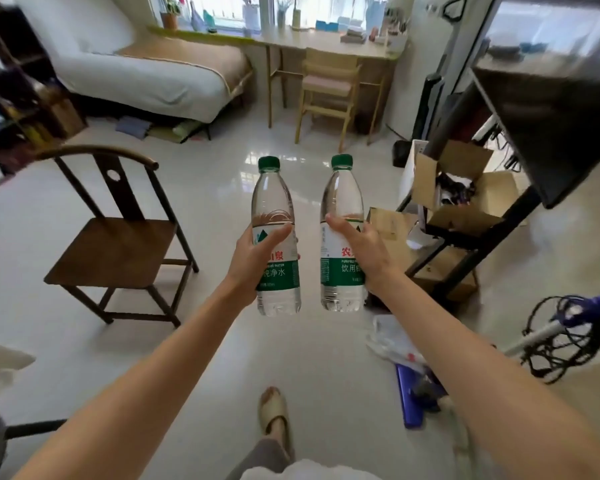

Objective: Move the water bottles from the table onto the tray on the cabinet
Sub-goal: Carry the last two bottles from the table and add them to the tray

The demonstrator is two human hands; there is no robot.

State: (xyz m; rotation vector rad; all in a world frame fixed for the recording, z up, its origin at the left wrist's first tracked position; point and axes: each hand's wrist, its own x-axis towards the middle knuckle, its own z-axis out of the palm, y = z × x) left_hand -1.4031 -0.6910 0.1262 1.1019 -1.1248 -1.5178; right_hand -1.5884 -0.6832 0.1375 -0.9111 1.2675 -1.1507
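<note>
I see no tray or cabinet yet, so the drop-off is a guess. Floor clutter [400, 344] near right could trip us. Left hand [253, 258] wraps left bottle [278, 237], right hand [361, 251] wraps right bottle [342, 233], both upright mid-air; slip unlikely.

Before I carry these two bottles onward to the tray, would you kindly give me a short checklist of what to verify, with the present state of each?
1. Left hand grips the left water bottle round its label: ok.
2. Right hand grips the right water bottle: ok.
3. Both green caps on, bottles upright: ok.
4. Bottles held apart, not touching: ok.
5. Tray and cabinet in sight: cannot tell.
6. Floor ahead: not ok; a plastic bag and cable coil lie to the right.
</note>
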